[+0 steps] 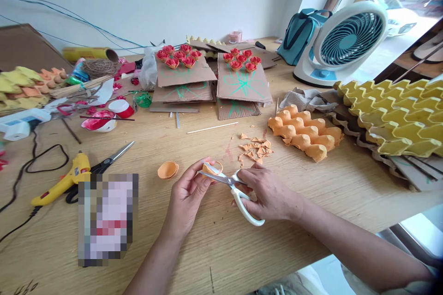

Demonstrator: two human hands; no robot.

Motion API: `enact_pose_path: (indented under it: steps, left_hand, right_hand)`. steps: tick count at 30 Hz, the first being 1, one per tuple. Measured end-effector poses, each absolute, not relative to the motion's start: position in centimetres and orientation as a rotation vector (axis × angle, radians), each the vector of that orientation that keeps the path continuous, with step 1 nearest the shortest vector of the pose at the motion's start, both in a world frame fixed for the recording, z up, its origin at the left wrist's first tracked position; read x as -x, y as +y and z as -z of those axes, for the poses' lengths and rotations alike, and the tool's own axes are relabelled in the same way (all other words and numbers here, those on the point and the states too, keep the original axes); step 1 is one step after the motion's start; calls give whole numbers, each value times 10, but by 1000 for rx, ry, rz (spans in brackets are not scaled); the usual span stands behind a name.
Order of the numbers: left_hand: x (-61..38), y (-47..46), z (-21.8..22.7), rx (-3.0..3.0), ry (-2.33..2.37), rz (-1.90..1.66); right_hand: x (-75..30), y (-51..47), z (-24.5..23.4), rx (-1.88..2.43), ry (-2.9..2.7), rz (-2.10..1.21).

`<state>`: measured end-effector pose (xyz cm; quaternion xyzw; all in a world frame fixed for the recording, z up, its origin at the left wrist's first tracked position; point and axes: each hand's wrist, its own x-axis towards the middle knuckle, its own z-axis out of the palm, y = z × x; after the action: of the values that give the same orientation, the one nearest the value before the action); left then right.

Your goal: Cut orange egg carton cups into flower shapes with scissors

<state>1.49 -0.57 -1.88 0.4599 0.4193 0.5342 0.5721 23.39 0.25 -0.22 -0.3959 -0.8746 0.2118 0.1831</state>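
My left hand (188,193) pinches a small orange egg-carton cup (212,168) above the wooden table (311,203). My right hand (266,193) grips white-handled scissors (238,193), whose blades reach left to the cup's edge. Another trimmed orange cup (168,169) lies on the table just left of my left hand. Orange cuttings (256,147) are scattered just beyond my hands. An orange egg-carton piece (304,131) lies to the right of them.
A yellow glue gun (62,182) and black scissors (104,166) lie at left, by a blurred patch. Cardboard sheets with red carton flowers (180,55) stand at the back. A white fan (346,41), a teal bag (301,32) and yellow egg trays (398,115) fill the right.
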Motion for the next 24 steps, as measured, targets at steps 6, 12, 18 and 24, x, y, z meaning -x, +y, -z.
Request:
enact_pose_path:
  steps: [6, 12, 18, 24]
  left_hand:
    - [-13, -4, 19, -1061, 1004, -1264]
    - [-12, -4, 19, -1110, 1030, -1312]
    - [-15, -5, 13, -1021, 970, -1320]
    - [-18, -5, 13, -933, 943, -1279]
  right_hand:
    - [-234, 0, 3, 1096, -2442, -627]
    - [-235, -1, 3, 1073, -2438, -570]
    - [-235, -2, 6, 1064, -2420, -553]
    - [-233, 2, 3, 1100, -2436, -576]
